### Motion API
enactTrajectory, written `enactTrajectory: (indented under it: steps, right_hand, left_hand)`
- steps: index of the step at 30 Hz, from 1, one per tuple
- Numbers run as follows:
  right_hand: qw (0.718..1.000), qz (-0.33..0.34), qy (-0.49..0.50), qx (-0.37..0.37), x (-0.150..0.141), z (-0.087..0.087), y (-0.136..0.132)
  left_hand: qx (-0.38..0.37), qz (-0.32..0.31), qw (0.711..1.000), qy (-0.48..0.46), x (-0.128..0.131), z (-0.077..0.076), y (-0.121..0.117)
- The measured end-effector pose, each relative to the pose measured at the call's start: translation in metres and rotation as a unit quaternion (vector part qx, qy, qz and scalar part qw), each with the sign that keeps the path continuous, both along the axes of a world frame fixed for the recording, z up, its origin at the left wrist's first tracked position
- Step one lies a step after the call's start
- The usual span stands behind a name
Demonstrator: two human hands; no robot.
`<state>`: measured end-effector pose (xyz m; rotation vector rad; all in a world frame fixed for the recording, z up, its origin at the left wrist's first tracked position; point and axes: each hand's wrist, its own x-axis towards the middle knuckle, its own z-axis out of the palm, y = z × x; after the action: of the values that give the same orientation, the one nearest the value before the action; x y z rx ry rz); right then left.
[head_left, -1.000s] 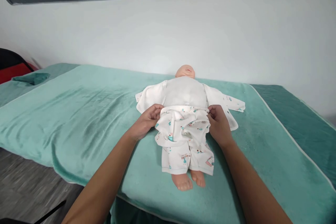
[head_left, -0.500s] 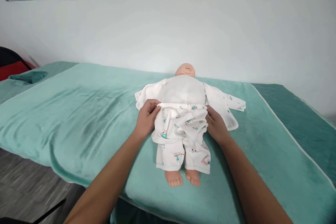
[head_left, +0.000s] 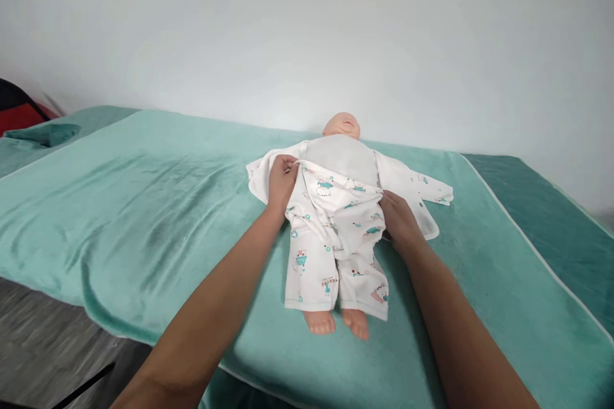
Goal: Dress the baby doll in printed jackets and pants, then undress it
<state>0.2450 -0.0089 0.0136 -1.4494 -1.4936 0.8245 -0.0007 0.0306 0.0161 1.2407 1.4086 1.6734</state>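
Your left hand (head_left: 282,182) pinches one corner of the waistband of the small white printed trousers (head_left: 336,230) between thumb and fingers, while your right hand (head_left: 399,220) grips the opposite corner, its fingertips partly hidden by the cloth. You have the waistband stretched between them, set higher at your left hand than at your right, so it slopes across the doll's belly. Both trouser legs are on the doll (head_left: 342,125), which lies on its back in front of you, head at the far side near the white wall (head_left: 240,57); its two bare feet (head_left: 320,322) stick out of the hems toward you. Beyond the waistband you can see the doll's pale chest (head_left: 341,156), with a white jacket (head_left: 403,179) lying open to both sides and its sleeves spread outward. Your right wrist is just beside the jacket's lower corner. Under everything is a teal cover (head_left: 158,204), wrinkled to your left, with a darker green strip (head_left: 527,204) past a pale edge on your right. Far left, a red and black object (head_left: 22,116) is cut off by the view, above a grey floor (head_left: 38,332).
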Motion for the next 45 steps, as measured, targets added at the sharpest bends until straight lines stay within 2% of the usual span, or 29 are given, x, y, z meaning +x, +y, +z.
enactTrajectory:
  steps: [3, 5, 10, 13, 19, 23, 26, 30, 33, 37, 39, 42, 45]
  right_hand:
    - [0.997, 0.008, 0.062, -0.035, -0.003, 0.002, -0.005]
    - [0.995, 0.006, 0.1, -0.011, -0.005, 0.003, -0.008]
    - [0.991, -0.004, 0.021, 0.135, -0.005, 0.002, -0.01]
    - [0.985, -0.009, 0.006, 0.17, -0.004, 0.002, -0.01]
    - [0.986, -0.023, 0.143, 0.079, -0.009, 0.009, -0.01]
    - [0.968, -0.001, 0.249, -0.003, -0.01, 0.008, -0.003]
    - [0.959, -0.003, 0.277, -0.06, -0.008, 0.006, 0.006]
    - [0.957, -0.047, 0.264, -0.111, -0.009, 0.005, 0.017]
    - [0.971, -0.076, 0.212, -0.085, -0.013, 0.003, 0.018]
    - [0.989, -0.027, 0.147, -0.023, -0.011, 0.0, 0.013]
    - [0.993, 0.005, 0.114, -0.029, -0.006, 0.0, 0.011]
    - [0.994, 0.028, 0.084, -0.057, -0.001, 0.004, 0.011]
    - [0.988, 0.041, 0.122, -0.086, -0.001, 0.01, 0.01]
  left_hand:
    - [-0.058, -0.1, 0.992, 0.045, -0.006, -0.007, 0.003]
    - [-0.07, -0.13, 0.986, 0.076, -0.011, -0.01, -0.001]
    - [-0.013, -0.14, 0.986, 0.09, -0.014, -0.006, -0.013]
    - [0.035, -0.13, 0.986, 0.098, -0.011, -0.001, -0.019]
    - [0.059, -0.143, 0.982, 0.105, -0.011, 0.003, -0.02]
    - [0.007, -0.109, 0.99, 0.084, -0.011, -0.001, -0.015]
    - [-0.025, -0.085, 0.996, 0.022, -0.009, -0.003, -0.012]
    - [-0.049, -0.067, 0.993, -0.081, -0.005, -0.004, -0.013]
    - [-0.056, -0.078, 0.993, -0.075, -0.004, -0.005, -0.013]
    - [-0.06, -0.16, 0.985, -0.01, -0.008, -0.006, -0.015]
    - [-0.088, -0.193, 0.977, -0.01, -0.012, -0.005, -0.019]
    - [-0.148, -0.204, 0.967, -0.03, -0.014, 0.001, -0.026]
    - [-0.173, -0.238, 0.952, -0.083, -0.011, 0.009, -0.032]
